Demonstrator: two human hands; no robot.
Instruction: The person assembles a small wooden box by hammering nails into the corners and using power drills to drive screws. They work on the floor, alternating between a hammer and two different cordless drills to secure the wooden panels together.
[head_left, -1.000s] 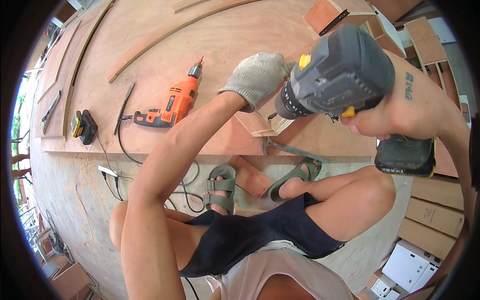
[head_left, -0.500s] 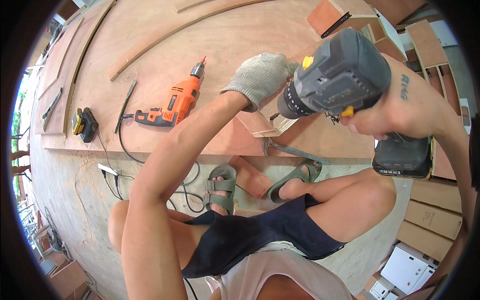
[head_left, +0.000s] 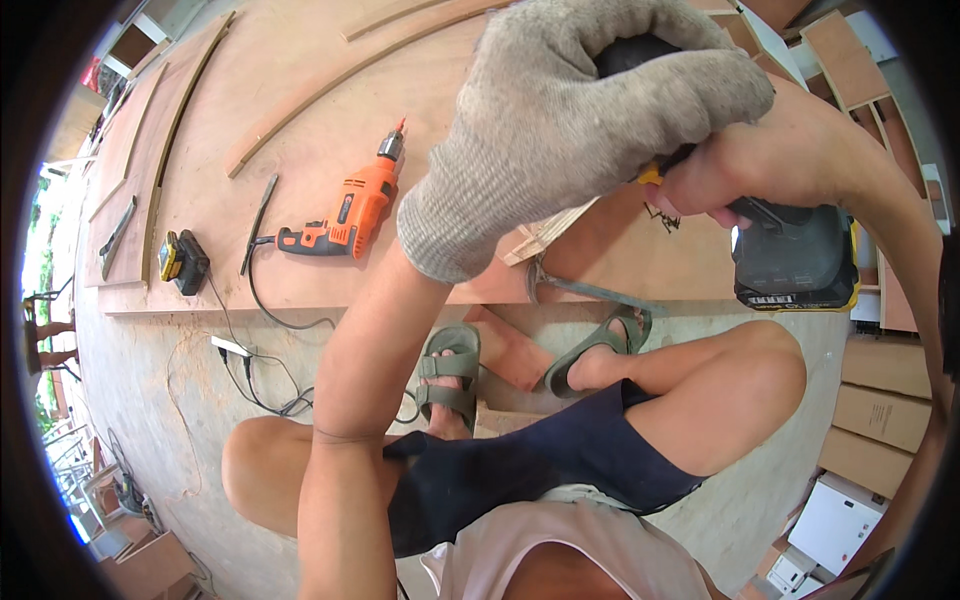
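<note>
My right hand (head_left: 745,160), bare, is closed round the grip of a dark grey cordless drill (head_left: 795,255), its battery at the bottom. Over the drill's body lies my left hand (head_left: 580,120) in a grey knitted glove, thumb and fingers curled about it. The glove hides most of the body and its front end. Below the glove, part of a pale wooden piece (head_left: 548,236) shows on the board. A claw hammer (head_left: 590,289) lies along the board's near edge. Small dark screws (head_left: 663,217) are scattered beside the drill.
An orange corded drill (head_left: 352,210) lies on the wooden board (head_left: 290,215), its cable running over the edge. To its left sit a battery on a charger (head_left: 183,262) and a dark flat tool (head_left: 260,220). A power strip (head_left: 231,346) rests on the floor. Cardboard boxes (head_left: 875,415) stand at right.
My left hand has risen off the wooden piece and come over the cordless drill, closing round its body. The drill, in my right hand, has shifted slightly up in view.
</note>
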